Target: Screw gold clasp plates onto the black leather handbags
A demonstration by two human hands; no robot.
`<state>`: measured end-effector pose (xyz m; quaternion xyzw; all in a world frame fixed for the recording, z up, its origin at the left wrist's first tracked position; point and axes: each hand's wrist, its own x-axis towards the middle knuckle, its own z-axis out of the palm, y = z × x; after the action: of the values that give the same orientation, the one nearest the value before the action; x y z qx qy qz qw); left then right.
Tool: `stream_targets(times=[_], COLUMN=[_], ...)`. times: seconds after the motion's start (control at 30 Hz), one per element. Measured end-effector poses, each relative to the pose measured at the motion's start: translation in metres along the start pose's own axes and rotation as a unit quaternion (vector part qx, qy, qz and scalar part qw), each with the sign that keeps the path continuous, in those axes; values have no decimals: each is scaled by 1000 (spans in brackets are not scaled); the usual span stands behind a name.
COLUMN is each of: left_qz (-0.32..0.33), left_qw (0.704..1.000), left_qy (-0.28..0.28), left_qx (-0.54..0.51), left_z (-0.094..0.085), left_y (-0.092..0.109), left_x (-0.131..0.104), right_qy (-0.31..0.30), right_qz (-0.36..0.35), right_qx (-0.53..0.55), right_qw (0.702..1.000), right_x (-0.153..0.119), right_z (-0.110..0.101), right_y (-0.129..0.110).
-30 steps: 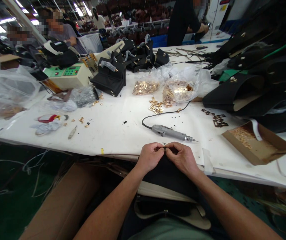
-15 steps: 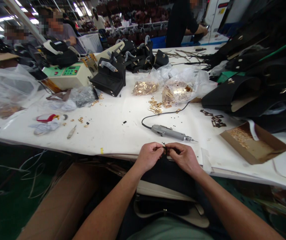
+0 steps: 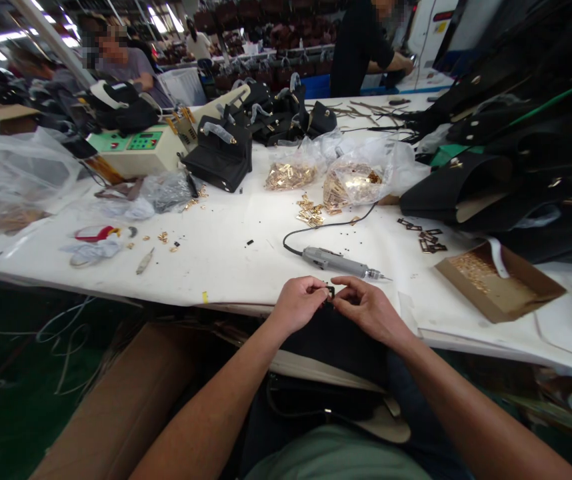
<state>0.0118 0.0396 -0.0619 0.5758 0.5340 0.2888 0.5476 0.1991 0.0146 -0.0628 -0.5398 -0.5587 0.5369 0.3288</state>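
Note:
My left hand (image 3: 300, 305) pinches a small dark rectangular metal frame (image 3: 331, 291) between thumb and fingertips. At its right side, the curled fingers and thumb of my right hand (image 3: 366, 307) close on the same piece; the fingertips partly hide it. Just below both hands, a black bag (image 3: 333, 347) with beige lining rests across my lap, its mouth towards me. On the table beyond my hands lies a grey electric screwdriver (image 3: 339, 261), its bit pointing right and its cable running back.
An open cardboard box (image 3: 531, 293) holding small gold parts sits at right, near loose dark metal frames (image 3: 431, 243). Plastic bags of gold hardware (image 3: 353, 183) lie mid-table. Black bags (image 3: 221, 157) and a control box (image 3: 139, 150) stand behind. People work farther back.
The small frame now shows higher and more clearly between my fingers, lifted a little off the bag. My right index finger has straightened and moved up. The view has shifted slightly.

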Motion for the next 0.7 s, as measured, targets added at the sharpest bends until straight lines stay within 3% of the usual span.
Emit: stream_targets(times=[0.33, 0.7], left_qz=[9, -37], left_qw=[1000, 998], left_qy=[-8, -24], left_qx=[13, -39], left_z=[2, 0], left_y=[-4, -4], left_x=[7, 7], right_qy=[29, 62], right_qz=[-26, -48], right_qx=[-14, -69], right_qw=[999, 995], right_x=[0, 4], right_z=[8, 13], right_y=[7, 12])
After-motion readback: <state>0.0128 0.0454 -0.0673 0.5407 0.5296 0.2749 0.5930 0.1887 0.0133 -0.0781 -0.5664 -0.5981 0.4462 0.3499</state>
